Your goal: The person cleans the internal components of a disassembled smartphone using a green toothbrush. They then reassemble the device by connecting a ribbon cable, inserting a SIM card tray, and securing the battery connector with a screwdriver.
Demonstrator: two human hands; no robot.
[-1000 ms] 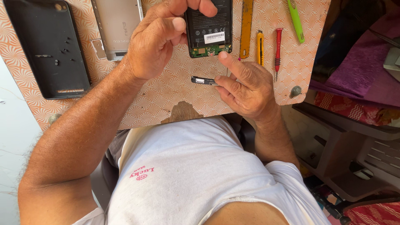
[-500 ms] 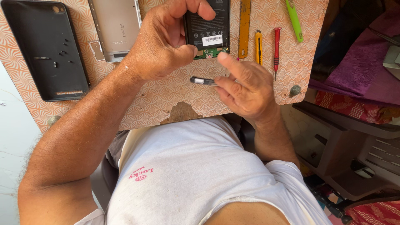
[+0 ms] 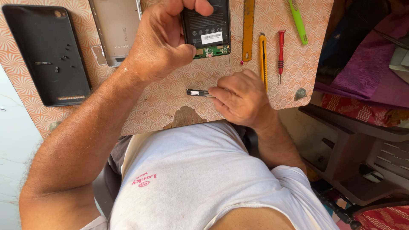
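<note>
My left hand (image 3: pixel 164 40) grips an opened phone (image 3: pixel 208 27) with its black battery and green circuit board exposed, holding it against the orange patterned board (image 3: pixel 162 102). My right hand (image 3: pixel 240 98) rests on the board just below and pinches a small dark metal part (image 3: pixel 197 92) by its right end. The part lies flat on the board, to the left of my fingertips.
A black phone back cover (image 3: pixel 47 53) and a silver phone frame (image 3: pixel 117 25) lie at the left. To the right of the phone lie an orange ruler (image 3: pixel 248 30), a yellow cutter (image 3: pixel 263 55), a red screwdriver (image 3: pixel 281 51) and a green tool (image 3: pixel 297 21). Purple cloth (image 3: pixel 370 64) sits at the right.
My left hand closed further over the phone's left side and top. My right hand curled its fingers in onto the small dark part.
</note>
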